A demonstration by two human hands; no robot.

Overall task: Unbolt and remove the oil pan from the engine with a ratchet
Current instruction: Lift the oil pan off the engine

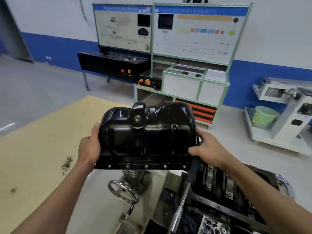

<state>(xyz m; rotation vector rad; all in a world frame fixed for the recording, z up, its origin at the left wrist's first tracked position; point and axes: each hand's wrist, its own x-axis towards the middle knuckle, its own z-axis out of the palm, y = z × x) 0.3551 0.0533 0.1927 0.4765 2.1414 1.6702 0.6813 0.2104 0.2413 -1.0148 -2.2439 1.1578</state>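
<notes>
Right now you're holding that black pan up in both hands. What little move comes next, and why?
Probably swing the oil pan left and lower it onto the tan table, clear of the bolts. It is already lifted off the engine, the left hand and right hand grip its two ends, and bare tabletop lies just left.

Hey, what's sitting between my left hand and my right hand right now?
The black oil pan, held clear of the engine; the left hand grips one end, the right hand the other. The head view shows it.
</notes>
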